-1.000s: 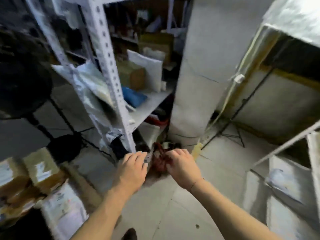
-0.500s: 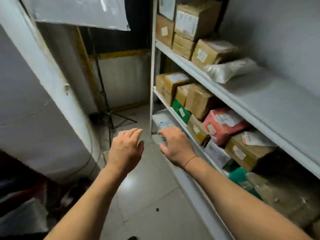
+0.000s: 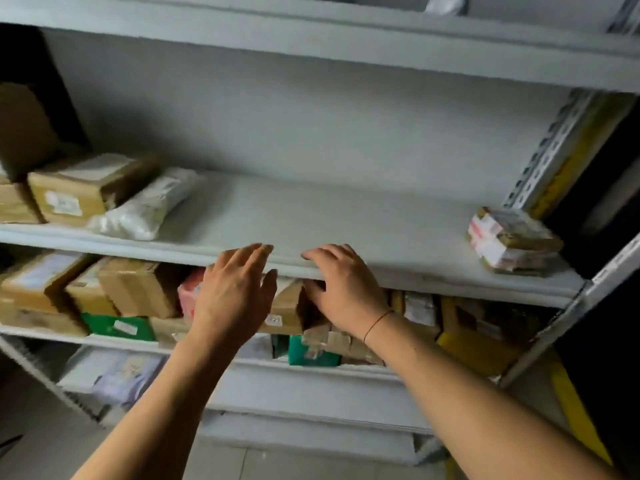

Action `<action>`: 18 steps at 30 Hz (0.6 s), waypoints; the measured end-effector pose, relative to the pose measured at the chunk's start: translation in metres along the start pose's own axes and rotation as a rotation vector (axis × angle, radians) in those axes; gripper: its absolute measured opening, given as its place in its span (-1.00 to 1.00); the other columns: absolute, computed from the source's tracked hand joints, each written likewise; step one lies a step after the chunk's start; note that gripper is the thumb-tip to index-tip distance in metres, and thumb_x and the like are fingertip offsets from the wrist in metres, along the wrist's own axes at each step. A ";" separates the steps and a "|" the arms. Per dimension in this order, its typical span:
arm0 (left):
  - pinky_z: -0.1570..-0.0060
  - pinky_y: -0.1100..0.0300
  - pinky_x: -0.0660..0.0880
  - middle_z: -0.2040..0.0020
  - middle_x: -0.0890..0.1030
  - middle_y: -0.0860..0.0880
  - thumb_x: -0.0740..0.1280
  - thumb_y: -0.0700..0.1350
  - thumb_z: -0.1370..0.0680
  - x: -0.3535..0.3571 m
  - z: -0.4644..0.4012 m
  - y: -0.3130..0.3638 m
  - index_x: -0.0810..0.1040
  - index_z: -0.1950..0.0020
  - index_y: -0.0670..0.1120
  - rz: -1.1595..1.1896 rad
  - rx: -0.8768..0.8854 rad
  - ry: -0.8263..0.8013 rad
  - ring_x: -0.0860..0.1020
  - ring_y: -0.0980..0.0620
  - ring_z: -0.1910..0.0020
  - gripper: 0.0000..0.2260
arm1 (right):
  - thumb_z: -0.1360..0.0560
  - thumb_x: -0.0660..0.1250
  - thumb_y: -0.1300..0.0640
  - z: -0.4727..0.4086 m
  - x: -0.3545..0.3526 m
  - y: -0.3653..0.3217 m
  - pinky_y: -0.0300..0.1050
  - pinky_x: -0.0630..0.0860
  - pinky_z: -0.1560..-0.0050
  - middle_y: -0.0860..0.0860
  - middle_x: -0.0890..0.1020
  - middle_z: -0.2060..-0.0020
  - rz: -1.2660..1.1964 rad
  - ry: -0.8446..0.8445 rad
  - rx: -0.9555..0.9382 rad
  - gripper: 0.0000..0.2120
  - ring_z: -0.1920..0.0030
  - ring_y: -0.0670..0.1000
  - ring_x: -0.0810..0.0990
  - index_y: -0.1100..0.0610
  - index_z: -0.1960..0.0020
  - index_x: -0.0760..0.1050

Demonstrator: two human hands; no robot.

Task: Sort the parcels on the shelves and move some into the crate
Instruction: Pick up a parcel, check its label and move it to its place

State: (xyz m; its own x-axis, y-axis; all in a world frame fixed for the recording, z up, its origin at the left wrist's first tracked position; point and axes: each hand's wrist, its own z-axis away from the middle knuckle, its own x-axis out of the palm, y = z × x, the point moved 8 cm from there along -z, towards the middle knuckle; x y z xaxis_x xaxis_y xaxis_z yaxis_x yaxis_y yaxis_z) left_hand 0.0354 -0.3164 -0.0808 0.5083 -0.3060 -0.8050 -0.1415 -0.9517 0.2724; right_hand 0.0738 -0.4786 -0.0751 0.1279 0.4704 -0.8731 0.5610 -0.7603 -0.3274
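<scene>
The labels on the taped parcel near the middle shelf's right end are too blurred to be read. The brown boxes at its left end are cut off by the picture's edge. Parcels on the lower shelf are partly hidden behind both hands.

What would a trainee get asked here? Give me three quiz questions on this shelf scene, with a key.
1. True or false: the left hand grips a parcel.
2. Which parcel lies alone at the right end of the middle shelf? A) taped bundle B) green box C) white bag
3. Fill in: the white bag lies right of a brown ____.

Key: 1 false, both it and the right hand are open and hold nothing. 2 A, the taped bundle. 3 box.
</scene>
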 end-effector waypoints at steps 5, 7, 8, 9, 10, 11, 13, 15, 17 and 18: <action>-0.20 -0.14 0.59 -0.42 0.63 -0.08 0.37 0.03 -0.67 0.049 -0.061 0.094 0.53 -0.51 -0.04 0.086 0.155 -0.051 0.58 -0.24 -0.32 -0.58 | -0.64 0.39 -0.01 0.016 -0.063 0.098 0.00 0.46 -0.48 -0.02 0.58 -0.40 0.091 0.120 0.187 -0.57 -0.43 0.05 0.46 0.04 -0.48 0.49; -0.20 -0.13 0.59 -0.42 0.62 -0.07 0.36 0.05 -0.67 0.071 -0.078 0.132 0.53 -0.52 -0.03 0.121 0.211 -0.084 0.57 -0.23 -0.32 -0.57 | -0.65 0.38 -0.02 0.027 -0.087 0.133 0.01 0.47 -0.47 -0.02 0.58 -0.39 0.141 0.169 0.261 -0.58 -0.42 0.06 0.46 0.04 -0.47 0.50; -0.21 -0.12 0.59 -0.43 0.62 -0.06 0.36 0.06 -0.67 0.083 -0.084 0.151 0.53 -0.52 -0.03 0.137 0.239 -0.105 0.57 -0.23 -0.32 -0.57 | -0.64 0.38 -0.02 0.034 -0.098 0.149 0.03 0.46 -0.47 -0.01 0.58 -0.39 0.169 0.191 0.290 -0.59 -0.42 0.07 0.46 0.04 -0.46 0.50; -0.22 -0.12 0.59 -0.43 0.62 -0.06 0.34 0.07 -0.67 0.094 -0.091 0.170 0.52 -0.52 -0.02 0.159 0.260 -0.127 0.58 -0.23 -0.32 -0.57 | -0.64 0.38 -0.02 0.041 -0.108 0.165 0.04 0.46 -0.47 0.00 0.58 -0.39 0.197 0.216 0.315 -0.60 -0.42 0.07 0.46 0.05 -0.45 0.51; -0.22 -0.11 0.59 -0.42 0.62 -0.05 0.31 0.09 -0.67 0.105 -0.097 0.186 0.53 -0.52 -0.02 0.187 0.277 -0.154 0.58 -0.22 -0.32 -0.56 | -0.64 0.38 -0.02 0.048 -0.118 0.180 0.07 0.46 -0.47 0.01 0.57 -0.39 0.230 0.252 0.337 -0.60 -0.42 0.08 0.46 0.06 -0.44 0.52; -0.22 -0.11 0.59 -0.42 0.63 -0.05 0.29 0.11 -0.67 0.115 -0.102 0.202 0.53 -0.52 -0.02 0.216 0.293 -0.182 0.59 -0.23 -0.31 -0.55 | -0.63 0.38 -0.02 0.056 -0.128 0.195 0.10 0.46 -0.47 0.02 0.55 -0.39 0.263 0.299 0.365 -0.60 -0.43 0.09 0.44 0.07 -0.43 0.53; -0.25 -0.10 0.58 -0.44 0.62 -0.05 0.30 0.11 -0.67 0.135 -0.112 0.232 0.51 -0.54 -0.01 0.261 0.328 -0.249 0.59 -0.22 -0.32 -0.55 | -0.60 0.39 -0.05 0.074 -0.148 0.220 0.18 0.45 -0.48 0.05 0.47 -0.45 0.327 0.422 0.437 -0.56 -0.49 0.13 0.38 0.08 -0.44 0.51; -0.29 -0.07 0.56 -0.47 0.59 -0.05 0.32 0.09 -0.69 0.153 -0.119 0.260 0.48 -0.57 -0.02 0.304 0.375 -0.313 0.57 -0.19 -0.36 -0.54 | -0.56 0.43 -0.13 0.091 -0.165 0.245 0.24 0.39 -0.54 0.10 0.35 -0.54 0.342 0.539 0.530 -0.42 -0.56 0.20 0.27 0.06 -0.50 0.43; -0.32 -0.03 0.55 -0.48 0.58 -0.07 0.33 0.08 -0.69 0.171 -0.125 0.286 0.48 -0.58 -0.04 0.345 0.435 -0.364 0.57 -0.18 -0.38 -0.53 | -0.52 0.44 -0.27 0.099 -0.172 0.277 0.31 0.29 -0.59 0.14 0.17 -0.64 0.296 0.557 0.663 -0.20 -0.63 0.26 0.11 0.02 -0.62 0.26; -0.32 -0.01 0.55 -0.47 0.58 -0.10 0.33 0.06 -0.69 0.180 -0.128 0.297 0.49 -0.57 -0.07 0.377 0.462 -0.388 0.58 -0.19 -0.37 -0.54 | -0.48 0.44 -0.35 0.101 -0.172 0.295 0.35 0.26 -0.60 0.14 0.09 -0.68 0.251 0.529 0.741 -0.08 -0.66 0.28 0.04 -0.02 -0.67 0.14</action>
State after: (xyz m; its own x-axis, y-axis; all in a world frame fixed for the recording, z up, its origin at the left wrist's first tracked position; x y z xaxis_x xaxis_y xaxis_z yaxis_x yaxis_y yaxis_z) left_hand 0.1939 -0.6515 -0.0776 0.0272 -0.5216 -0.8528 -0.6375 -0.6661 0.3871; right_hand 0.1349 -0.8292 -0.0583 0.6312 0.2585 -0.7313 -0.1729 -0.8722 -0.4576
